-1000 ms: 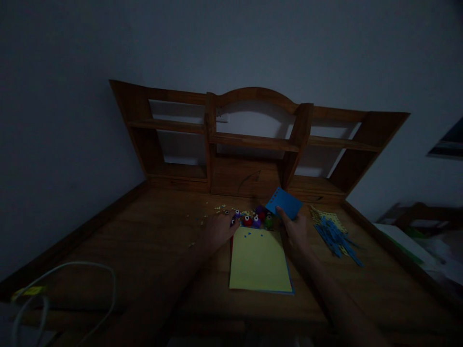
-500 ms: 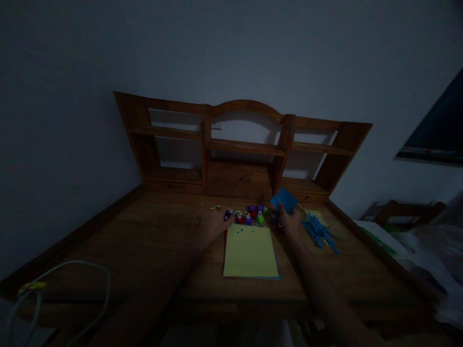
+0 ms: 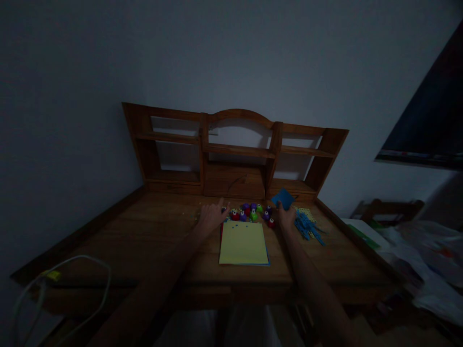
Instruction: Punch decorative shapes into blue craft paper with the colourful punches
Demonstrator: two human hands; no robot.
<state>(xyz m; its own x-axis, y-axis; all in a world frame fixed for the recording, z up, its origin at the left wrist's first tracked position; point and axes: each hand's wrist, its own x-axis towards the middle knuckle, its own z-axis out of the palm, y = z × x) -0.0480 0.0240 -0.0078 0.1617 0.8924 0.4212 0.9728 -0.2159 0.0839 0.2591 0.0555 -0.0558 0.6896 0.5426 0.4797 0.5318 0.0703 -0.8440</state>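
Note:
My right hand (image 3: 287,218) holds a small blue card (image 3: 283,198) tilted above the wooden desk (image 3: 152,231). My left hand (image 3: 210,217) rests on the desk with its fingers apart and nothing in it, just left of a cluster of small coloured punches (image 3: 251,213). A stack of paper with a yellow sheet (image 3: 243,243) on top lies between my two forearms; a few blue dots sit on its far edge.
Blue paper strips (image 3: 306,226) lie on a yellow sheet at the right. A wooden shelf unit (image 3: 235,149) stands along the desk's back against the wall. A white cable (image 3: 68,289) loops at the near left. Clutter and a chair (image 3: 387,209) are at right.
The view has pulled back and tilted up, so desk and hands look smaller. My left hand has lifted its fingers off the punches and spread them. The right still holds the blue card.

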